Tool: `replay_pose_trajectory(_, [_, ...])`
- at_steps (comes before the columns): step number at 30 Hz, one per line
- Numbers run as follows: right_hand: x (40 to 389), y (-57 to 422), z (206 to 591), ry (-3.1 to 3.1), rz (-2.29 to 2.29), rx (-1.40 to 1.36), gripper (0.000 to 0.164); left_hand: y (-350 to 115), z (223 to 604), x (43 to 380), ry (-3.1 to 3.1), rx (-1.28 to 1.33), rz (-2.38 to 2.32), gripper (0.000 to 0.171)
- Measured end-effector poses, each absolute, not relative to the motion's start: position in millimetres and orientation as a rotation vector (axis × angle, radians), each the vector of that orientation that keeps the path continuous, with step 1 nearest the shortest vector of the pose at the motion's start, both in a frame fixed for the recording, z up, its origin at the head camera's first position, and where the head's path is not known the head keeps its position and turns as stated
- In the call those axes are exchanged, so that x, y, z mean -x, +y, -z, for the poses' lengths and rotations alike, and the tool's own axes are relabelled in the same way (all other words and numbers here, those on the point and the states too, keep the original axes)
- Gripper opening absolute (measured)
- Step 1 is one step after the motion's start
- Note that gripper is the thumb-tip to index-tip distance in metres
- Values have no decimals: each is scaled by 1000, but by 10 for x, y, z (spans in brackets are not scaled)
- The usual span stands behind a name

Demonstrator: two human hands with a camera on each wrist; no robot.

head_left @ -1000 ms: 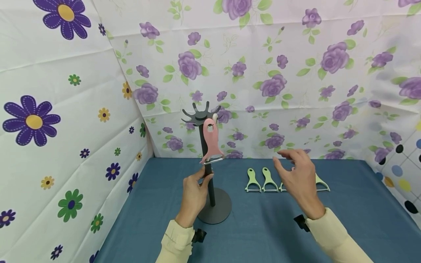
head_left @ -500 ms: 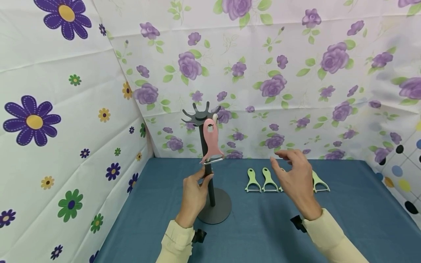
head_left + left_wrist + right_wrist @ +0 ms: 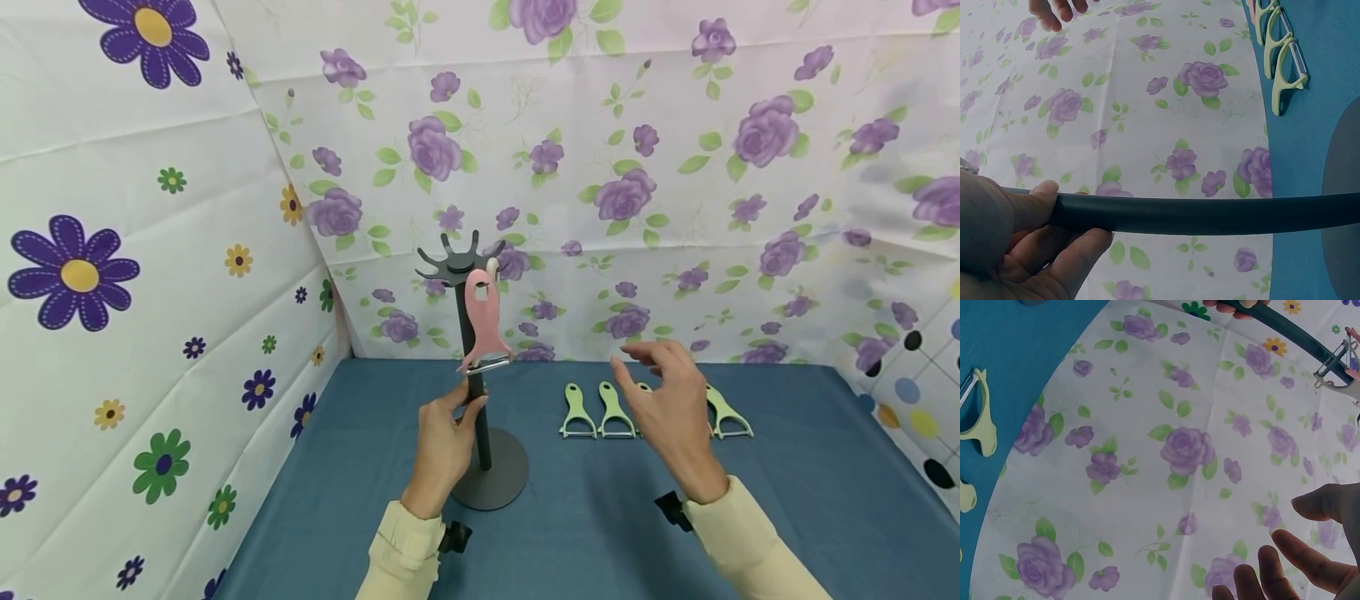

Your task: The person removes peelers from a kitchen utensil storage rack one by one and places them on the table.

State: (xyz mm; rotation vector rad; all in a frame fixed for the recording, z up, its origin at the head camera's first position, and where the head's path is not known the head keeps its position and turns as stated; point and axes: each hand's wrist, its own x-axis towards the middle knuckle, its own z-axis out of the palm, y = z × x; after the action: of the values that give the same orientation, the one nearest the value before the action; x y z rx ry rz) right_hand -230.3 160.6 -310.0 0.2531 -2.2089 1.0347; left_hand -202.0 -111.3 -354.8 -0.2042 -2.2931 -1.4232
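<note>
My left hand (image 3: 444,442) grips the dark pole (image 3: 483,437) of an upright utensil stand, thumb and fingers around it below the hanging peelers. In the left wrist view the same pole (image 3: 1210,216) runs from the hand to the right. A pink peeler (image 3: 483,321) hangs from the hooked top (image 3: 456,268), blade down; a pale one shows partly behind it. My right hand (image 3: 671,408) is in the air to the right of the stand, holding nothing, with thumb and fingertips apart. Several green peelers lie in a row, including this one (image 3: 576,412); the hand hides part of the row.
The stand's round base (image 3: 498,492) rests on a blue tablecloth (image 3: 555,533). A flowered cloth (image 3: 570,200) rises behind the table, with another patterned cloth (image 3: 180,333) on the left and a dotted one (image 3: 907,408) on the right.
My right hand has drifted slightly left, uncovering more of the rightmost green peeler. The left hand, stand and hanging peelers stay in place.
</note>
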Motion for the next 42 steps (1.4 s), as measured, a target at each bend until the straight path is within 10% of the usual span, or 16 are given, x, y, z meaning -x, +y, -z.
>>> replay_pose_trajectory(42, [2147, 1345, 2953, -2155, -1185, -260, 25, -1093, 3546, 2019, -2289, 184, 1411, 30])
